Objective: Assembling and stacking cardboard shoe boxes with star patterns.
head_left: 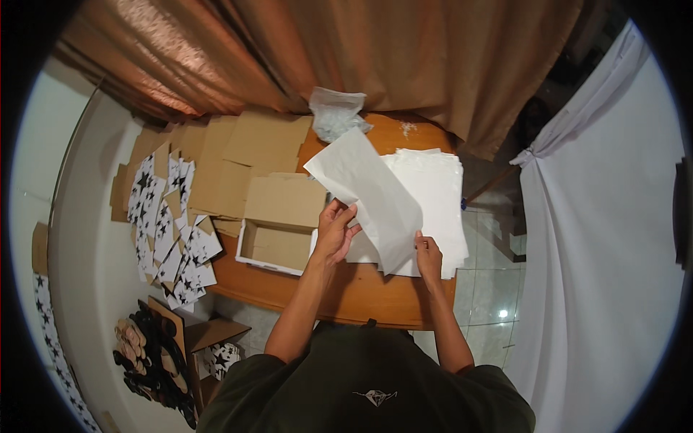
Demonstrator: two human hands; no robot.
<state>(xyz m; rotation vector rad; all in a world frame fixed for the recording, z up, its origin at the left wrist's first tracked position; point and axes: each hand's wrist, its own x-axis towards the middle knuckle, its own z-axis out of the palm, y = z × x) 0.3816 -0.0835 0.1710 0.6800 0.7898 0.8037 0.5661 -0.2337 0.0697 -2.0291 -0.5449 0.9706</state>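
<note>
Left hand [336,229] pinches the white tissue sheet [368,191] at its near edge; right hand [429,254] pinches its lower corner, above the paper stack [440,195] near the tabletop's [361,292] right edge. Best lifted evenly, lightly, avoiding tears.

- a round wooden table [375,299] lies under the hands.
- beyond them hangs a shiny brown curtain [303,50].
- to their right, a white curtain [599,238], tied back, over a pale tiled floor [491,296] with a glint of light.
- far to their left, a white wall [43,144].
</note>
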